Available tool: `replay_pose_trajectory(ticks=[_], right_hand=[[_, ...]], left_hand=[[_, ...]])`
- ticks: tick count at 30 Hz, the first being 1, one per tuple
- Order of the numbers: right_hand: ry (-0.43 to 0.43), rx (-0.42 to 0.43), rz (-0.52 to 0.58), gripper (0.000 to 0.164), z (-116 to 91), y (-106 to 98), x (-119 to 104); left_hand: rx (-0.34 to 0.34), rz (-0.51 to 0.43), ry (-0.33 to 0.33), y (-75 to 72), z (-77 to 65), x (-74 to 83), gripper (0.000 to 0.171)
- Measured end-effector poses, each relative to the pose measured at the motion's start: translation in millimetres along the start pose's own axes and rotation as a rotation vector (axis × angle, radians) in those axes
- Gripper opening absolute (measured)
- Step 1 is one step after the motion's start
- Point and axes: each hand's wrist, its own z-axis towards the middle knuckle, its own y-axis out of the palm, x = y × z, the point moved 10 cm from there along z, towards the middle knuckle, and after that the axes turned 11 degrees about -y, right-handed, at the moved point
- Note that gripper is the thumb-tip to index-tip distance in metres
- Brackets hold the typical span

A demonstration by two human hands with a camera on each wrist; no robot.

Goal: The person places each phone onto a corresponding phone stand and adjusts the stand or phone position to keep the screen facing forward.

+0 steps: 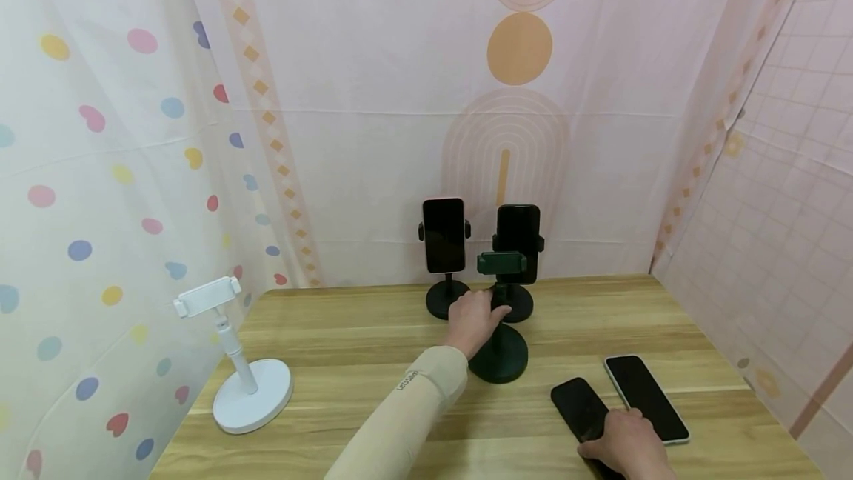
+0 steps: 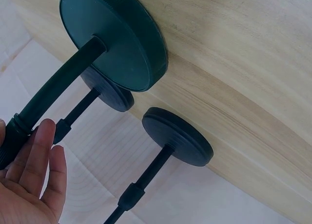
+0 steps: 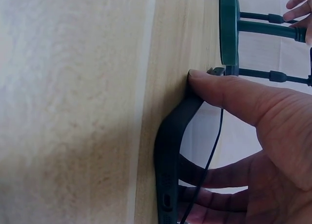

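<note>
My left hand (image 1: 472, 321) grips the upper stem of a dark green phone stand (image 1: 500, 358), whose round base is on the table and whose clamp holds nothing. In the left wrist view, the fingers lie around the ribbed joint of its stem. Over a black phone (image 1: 578, 404) on the right of the table, my right hand (image 1: 629, 444) holds its two long edges. The right wrist view has the thumb on one edge of the phone (image 3: 168, 151) and the fingers on the other. Beside it lies a second phone (image 1: 645, 395) with a pale edge, screen up.
Two black stands at the back hold upright phones, a left phone (image 1: 444, 235) and a right phone (image 1: 518, 224), the latter partly behind the green clamp. A white stand (image 1: 253, 398) is at the table's left edge. Patterned curtains (image 1: 360, 95) enclose the wooden table (image 1: 346, 339).
</note>
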Motion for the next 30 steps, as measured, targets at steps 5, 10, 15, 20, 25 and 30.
replay_pose_trajectory(ticks=[5,10,15,20,25,30], right_hand=[[0.002,0.005,0.004,0.077,1.8,0.8,0.5],[-0.009,0.018,-0.001,0.076,4.3,0.8,0.1],[-0.014,0.023,-0.002,0.078,6.7,1.4,1.2],[0.007,0.017,0.005,0.081,9.2,2.3,3.7],[0.020,0.013,0.002,0.082,9.5,2.9,5.5],[0.021,0.036,0.009,0.077,9.2,0.1,3.2]], left_hand=[[0.000,0.000,-0.001,-0.9,-0.5,-0.2,0.040],[0.000,-0.002,0.003,-0.3,-0.8,-0.3,0.039],[0.004,0.004,0.004,0.9,-0.7,-0.4,0.039],[0.005,0.015,0.002,2.0,-0.1,-0.6,0.040],[-0.007,0.015,-0.004,2.6,0.2,-0.4,0.040],[-0.014,0.015,-0.004,2.4,-0.2,0.2,0.041]])
